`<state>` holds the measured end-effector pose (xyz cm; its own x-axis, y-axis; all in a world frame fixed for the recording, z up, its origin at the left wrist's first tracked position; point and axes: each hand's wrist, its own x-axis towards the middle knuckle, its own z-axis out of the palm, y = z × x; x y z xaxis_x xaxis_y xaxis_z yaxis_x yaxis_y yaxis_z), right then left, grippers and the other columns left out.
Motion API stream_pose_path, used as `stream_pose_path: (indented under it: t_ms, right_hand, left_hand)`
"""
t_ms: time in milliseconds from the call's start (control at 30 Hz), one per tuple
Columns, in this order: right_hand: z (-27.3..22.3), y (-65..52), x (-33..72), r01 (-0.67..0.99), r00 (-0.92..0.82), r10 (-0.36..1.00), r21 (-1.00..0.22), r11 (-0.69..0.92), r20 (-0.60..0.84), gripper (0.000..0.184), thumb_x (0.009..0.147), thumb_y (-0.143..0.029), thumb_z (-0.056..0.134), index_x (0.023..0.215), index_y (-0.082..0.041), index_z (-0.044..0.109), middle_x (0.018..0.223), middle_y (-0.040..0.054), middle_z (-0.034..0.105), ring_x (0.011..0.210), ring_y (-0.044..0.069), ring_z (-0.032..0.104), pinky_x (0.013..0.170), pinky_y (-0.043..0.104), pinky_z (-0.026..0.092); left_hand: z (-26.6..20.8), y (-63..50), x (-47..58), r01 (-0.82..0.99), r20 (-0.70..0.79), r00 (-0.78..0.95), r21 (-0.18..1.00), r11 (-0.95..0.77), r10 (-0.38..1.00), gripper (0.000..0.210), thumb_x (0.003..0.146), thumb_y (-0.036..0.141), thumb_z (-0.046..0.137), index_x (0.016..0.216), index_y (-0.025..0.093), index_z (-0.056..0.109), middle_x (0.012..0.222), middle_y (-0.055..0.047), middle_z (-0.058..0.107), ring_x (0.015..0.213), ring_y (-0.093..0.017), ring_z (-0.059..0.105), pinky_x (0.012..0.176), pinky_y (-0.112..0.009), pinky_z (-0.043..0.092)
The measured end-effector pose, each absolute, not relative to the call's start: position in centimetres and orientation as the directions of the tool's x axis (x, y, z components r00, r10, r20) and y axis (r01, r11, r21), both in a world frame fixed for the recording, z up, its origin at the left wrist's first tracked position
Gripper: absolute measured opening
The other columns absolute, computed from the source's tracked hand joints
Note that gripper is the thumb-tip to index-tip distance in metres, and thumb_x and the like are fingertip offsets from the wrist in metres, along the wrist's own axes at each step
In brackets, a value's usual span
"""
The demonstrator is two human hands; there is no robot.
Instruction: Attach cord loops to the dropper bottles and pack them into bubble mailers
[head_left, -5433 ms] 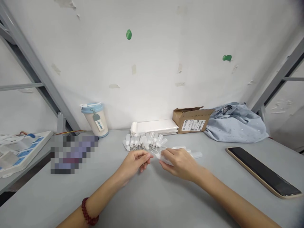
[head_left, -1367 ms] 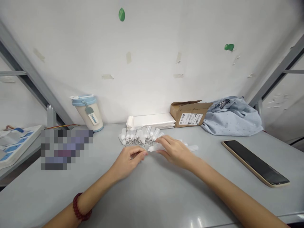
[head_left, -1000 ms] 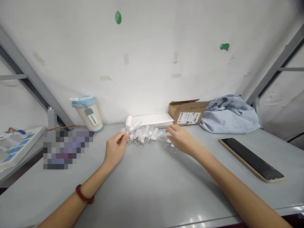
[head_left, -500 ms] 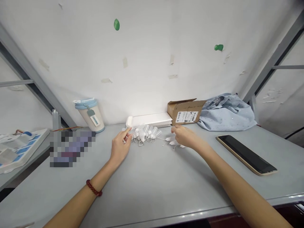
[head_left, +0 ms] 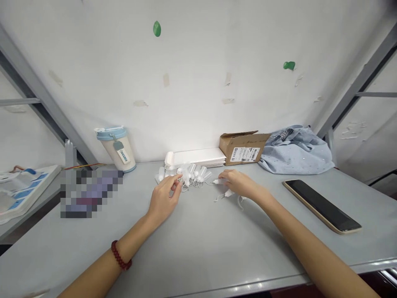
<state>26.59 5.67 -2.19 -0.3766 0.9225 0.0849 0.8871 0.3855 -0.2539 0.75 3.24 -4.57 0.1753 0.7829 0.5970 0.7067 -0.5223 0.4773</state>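
A pile of small clear plastic tubes point(head_left: 202, 174) with white tips and thin white strings lies near the back of the grey table. My left hand point(head_left: 163, 195) is at the pile's left front edge, fingers bent, thumb and forefinger a little apart, nothing visible between them. To the right of the pile, my right hand point(head_left: 240, 183) has its fingers closed around a white-tipped tube point(head_left: 216, 181), partly hidden by them. Under that palm lie other tubes point(head_left: 228, 193) of the same kind, mostly covered, with their strings trailing onto the table.
Behind the pile lies a stack of white flat boxes point(head_left: 198, 157), beside an open cardboard box point(head_left: 245, 149). A blue cloth bag point(head_left: 297, 155) and a phone point(head_left: 321, 205) are on the right. On the left stand a tumbler point(head_left: 119, 151) and a power strip point(head_left: 27, 194).
My left hand has shifted right along the front of the pile, uncovering tubes at its left end. My right hand has lowered slightly, and the tubes beneath it are spread farther apart.
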Motion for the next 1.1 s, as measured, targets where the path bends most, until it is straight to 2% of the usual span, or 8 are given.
stream_pose_path:
  t_ms: [100, 200, 300, 433, 533, 667, 867, 1100]
  right_hand:
    - [-1.9, 5.6, 26.7, 0.828, -0.407, 0.904, -0.365, 0.426, 0.133, 0.022, 0.083, -0.01, 0.049, 0.099, -0.017, 0.062, 0.101, 0.0075, 0.063, 0.093, 0.021, 0.058, 0.074, 0.028, 0.044]
    - [-1.1, 5.2, 26.5, 0.759, -0.433, 0.886, -0.463, 0.458, 0.167, 0.021, 0.087, -0.02, 0.046, 0.103, -0.018, 0.06, 0.105, 0.0064, 0.063, 0.092, 0.019, 0.058, 0.075, 0.029, 0.046]
    - [-0.5, 4.5, 25.5, 0.659, -0.453, 0.869, -0.58, 0.478, 0.201, 0.022, 0.087, -0.026, 0.046, 0.103, -0.019, 0.061, 0.104, 0.0044, 0.064, 0.09, 0.018, 0.059, 0.076, 0.03, 0.047]
    - [-0.5, 3.7, 24.0, 0.487, -0.44, 0.867, -0.75, 0.448, 0.233, 0.02, 0.084, -0.027, 0.052, 0.099, -0.019, 0.062, 0.102, 0.0046, 0.065, 0.09, 0.019, 0.059, 0.078, 0.034, 0.047]
    - [-0.9, 3.5, 23.4, 0.464, -0.429, 0.864, -0.757, 0.46, 0.263, 0.019, 0.083, -0.026, 0.052, 0.098, -0.019, 0.063, 0.102, 0.0055, 0.065, 0.09, 0.019, 0.059, 0.077, 0.034, 0.047]
    - [-1.4, 3.7, 23.3, 0.464, -0.406, 0.852, -0.729, 0.503, 0.33, 0.019, 0.083, -0.023, 0.052, 0.098, -0.018, 0.062, 0.1, 0.0056, 0.065, 0.089, 0.018, 0.059, 0.076, 0.032, 0.047]
    - [-2.0, 3.9, 23.4, 0.465, -0.397, 0.846, -0.716, 0.52, 0.357, 0.018, 0.083, -0.02, 0.053, 0.099, -0.018, 0.062, 0.099, 0.0054, 0.065, 0.087, 0.017, 0.059, 0.075, 0.032, 0.047]
    - [-2.4, 3.5, 22.8, 0.457, -0.429, 0.836, -0.716, 0.528, 0.342, 0.018, 0.082, -0.017, 0.054, 0.098, -0.018, 0.062, 0.099, 0.0046, 0.065, 0.086, 0.016, 0.058, 0.074, 0.03, 0.047]
  left_hand:
    - [-4.7, 3.2, 0.8, 0.69, 0.594, 0.203, 0.477, -0.544, 0.778, 0.026, 0.086, 0.025, 0.041, 0.103, 0.015, 0.059, 0.074, -0.002, 0.06, 0.065, -0.013, 0.051, 0.054, -0.022, 0.038]
    - [-4.5, 3.0, 0.8, 0.673, 0.555, 0.231, 0.502, -0.543, 0.799, 0.026, 0.086, 0.025, 0.041, 0.101, 0.015, 0.061, 0.078, -0.004, 0.061, 0.067, -0.014, 0.051, 0.054, -0.022, 0.038]
    - [-4.2, 2.9, 1.0, 0.638, 0.449, 0.258, 0.585, -0.5, 0.856, 0.027, 0.087, 0.031, 0.041, 0.095, 0.018, 0.063, 0.078, -0.003, 0.062, 0.068, -0.014, 0.052, 0.055, -0.022, 0.039]
    - [-4.1, 2.8, 1.3, 0.554, 0.28, 0.305, 0.725, -0.409, 0.91, 0.038, 0.089, 0.04, 0.037, 0.078, 0.017, 0.066, 0.069, -0.001, 0.062, 0.065, -0.015, 0.054, 0.056, -0.023, 0.039]
    - [-4.2, 2.9, 1.3, 0.518, 0.225, 0.302, 0.777, -0.357, 0.926, 0.038, 0.087, 0.041, 0.04, 0.072, 0.017, 0.065, 0.065, 0.0, 0.061, 0.062, -0.014, 0.054, 0.057, -0.023, 0.04]
    - [-4.2, 3.0, 1.1, 0.489, 0.222, 0.295, 0.8, -0.347, 0.929, 0.032, 0.082, 0.041, 0.048, 0.069, 0.017, 0.064, 0.064, 0.001, 0.06, 0.063, -0.014, 0.054, 0.059, -0.023, 0.04]
    - [-3.9, 2.8, 1.3, 0.443, 0.186, 0.197, 0.859, -0.256, 0.963, 0.024, 0.072, 0.04, 0.061, 0.068, 0.017, 0.067, 0.066, 0.0, 0.064, 0.064, -0.015, 0.054, 0.058, -0.024, 0.041]
    - [-4.3, 3.1, 1.2, 0.401, 0.215, 0.282, 0.859, -0.318, 0.935, 0.018, 0.076, 0.033, 0.059, 0.076, 0.018, 0.068, 0.079, -0.002, 0.067, 0.073, -0.016, 0.058, 0.066, -0.025, 0.044]
